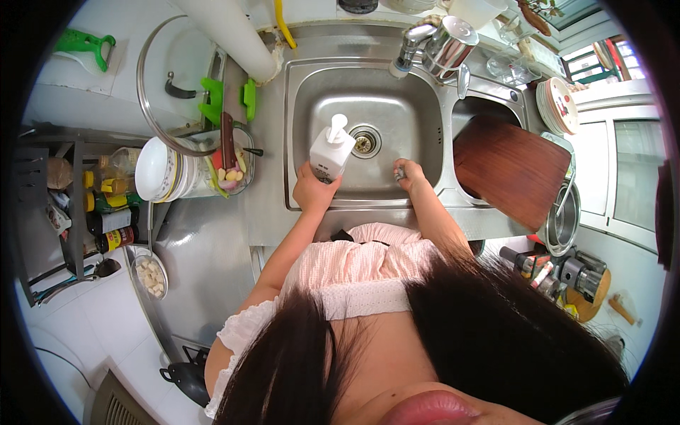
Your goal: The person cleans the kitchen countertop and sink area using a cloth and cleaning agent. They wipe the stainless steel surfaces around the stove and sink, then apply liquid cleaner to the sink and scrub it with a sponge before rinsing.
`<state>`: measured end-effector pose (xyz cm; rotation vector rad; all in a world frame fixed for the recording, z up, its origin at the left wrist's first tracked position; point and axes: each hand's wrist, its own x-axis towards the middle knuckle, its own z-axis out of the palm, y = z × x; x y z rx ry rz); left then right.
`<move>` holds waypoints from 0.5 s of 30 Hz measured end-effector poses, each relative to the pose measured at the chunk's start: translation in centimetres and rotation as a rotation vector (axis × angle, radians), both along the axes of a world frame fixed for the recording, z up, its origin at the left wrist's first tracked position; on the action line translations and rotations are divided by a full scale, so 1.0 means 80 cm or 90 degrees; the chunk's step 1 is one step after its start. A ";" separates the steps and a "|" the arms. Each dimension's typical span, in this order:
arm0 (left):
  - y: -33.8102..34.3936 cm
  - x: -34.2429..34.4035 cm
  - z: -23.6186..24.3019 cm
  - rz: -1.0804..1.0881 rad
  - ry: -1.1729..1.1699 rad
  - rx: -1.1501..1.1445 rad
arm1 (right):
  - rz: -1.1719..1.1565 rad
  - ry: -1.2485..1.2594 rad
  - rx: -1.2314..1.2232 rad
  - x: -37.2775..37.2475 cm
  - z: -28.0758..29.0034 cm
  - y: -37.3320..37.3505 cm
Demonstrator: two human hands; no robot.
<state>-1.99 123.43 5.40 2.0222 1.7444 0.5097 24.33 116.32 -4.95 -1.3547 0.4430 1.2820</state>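
Note:
My left hand is wrapped round the lower part of a white pump bottle. The bottle stays upright over the left side of the steel sink basin, its pump head just left of the drain. My right hand is closed near the basin's front right, apart from the bottle. Between its fingers shows a small grey thing, perhaps a wire scourer; it is too small to tell. Behind the basin stands a silver tap, with no water seen running.
A brown cutting board lies over the smaller basin at right. Stacked plates stand behind it. At left are white bowls, a glass lid, a container of cut vegetables and a dish of pale cubes.

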 end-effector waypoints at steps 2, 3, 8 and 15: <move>0.000 0.000 0.000 0.006 -0.014 -0.022 | 0.006 0.000 0.048 0.007 -0.016 -0.007; -0.001 0.000 0.002 0.012 -0.019 -0.027 | 0.003 0.012 0.015 0.009 -0.017 -0.003; -0.002 0.001 -0.001 0.024 -0.034 -0.010 | 0.036 0.026 -0.004 0.013 -0.021 0.000; -0.003 0.001 0.006 0.062 -0.010 -0.045 | 0.083 0.116 -0.027 -0.012 0.013 0.003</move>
